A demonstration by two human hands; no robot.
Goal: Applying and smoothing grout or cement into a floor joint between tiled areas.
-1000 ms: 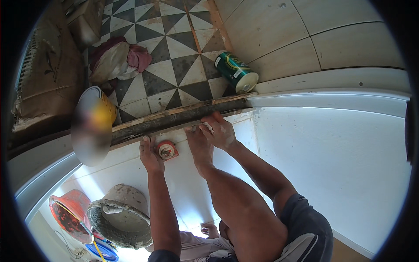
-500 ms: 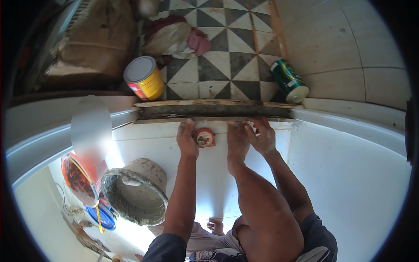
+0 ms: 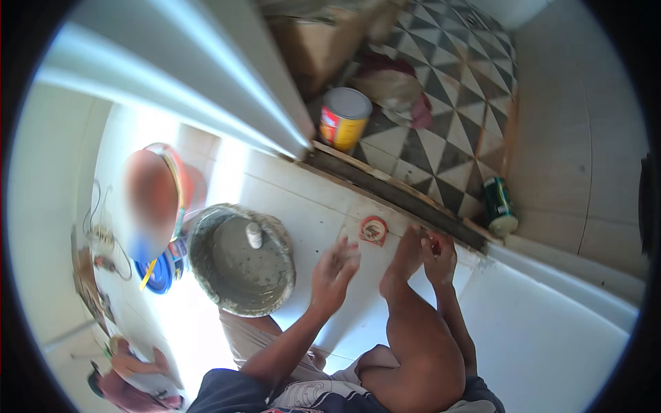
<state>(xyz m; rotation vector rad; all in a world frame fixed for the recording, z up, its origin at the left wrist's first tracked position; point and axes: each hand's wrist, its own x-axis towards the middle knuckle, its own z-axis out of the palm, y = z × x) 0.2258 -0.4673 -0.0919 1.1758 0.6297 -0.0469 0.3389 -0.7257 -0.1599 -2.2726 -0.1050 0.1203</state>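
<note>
My left hand (image 3: 334, 275) is raised over the white floor tiles with its fingers apart and empty, right of a grey bucket (image 3: 206, 275) of wet cement with a light handle or cylinder (image 3: 254, 234) inside. My right hand (image 3: 439, 258) is curled at the doorway gap (image 3: 385, 186), beside my bare foot (image 3: 403, 258); what its fingers hold, if anything, is too small to make out. A red tape measure (image 3: 373, 230) lies on the tiles between my hands, near the gap.
Yellow can (image 3: 350, 127), green cylinder (image 3: 498, 206), rags (image 3: 392, 89) and cardboard (image 3: 310, 48) lie beyond the gap. Red bucket (image 3: 189, 186), blue lid (image 3: 160, 275) and cables are at left. Another person (image 3: 124, 382) is at lower left.
My left hand has come away from the gap edge, back toward the bucket. My right hand stays by the gap. The view has swung left, bringing another person into sight.
</note>
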